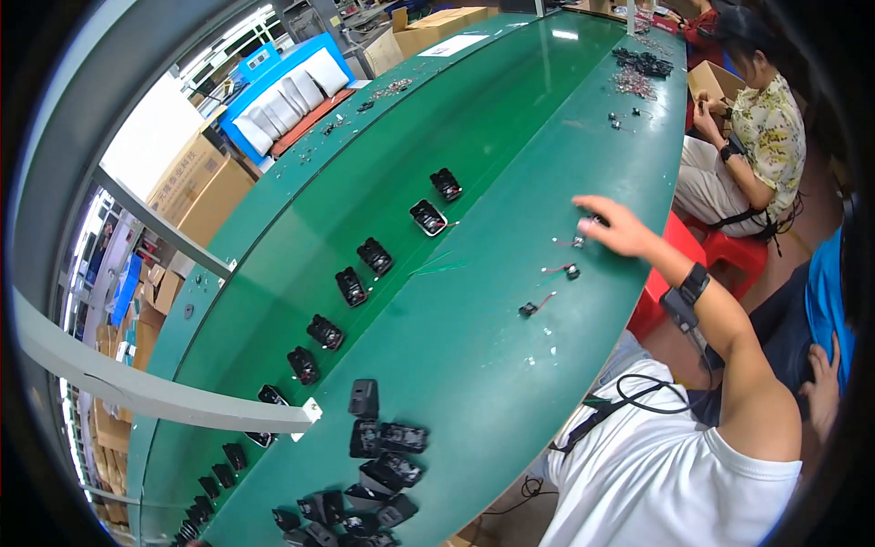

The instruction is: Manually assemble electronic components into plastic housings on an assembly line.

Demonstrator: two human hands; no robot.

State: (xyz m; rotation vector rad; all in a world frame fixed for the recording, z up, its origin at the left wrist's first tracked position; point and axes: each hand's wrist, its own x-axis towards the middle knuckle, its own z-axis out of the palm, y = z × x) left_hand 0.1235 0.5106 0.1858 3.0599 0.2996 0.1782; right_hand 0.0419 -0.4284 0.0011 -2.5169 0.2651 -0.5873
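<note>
My right hand, with a black band on its wrist, reaches over the green workbench with fingers stretched and apart. A dark small part shows between thumb and fingers, partly covered; a grip on it is not evident. Close by lie small black components with thin red and white wires: one right beside the thumb, another a little nearer, a third to the left. My left hand is out of the picture.
Black housings stand in a row along a darker green belt. Loose black shells pile up at the near left. A white post crosses the left side. At the right, a seated co-worker handles something small.
</note>
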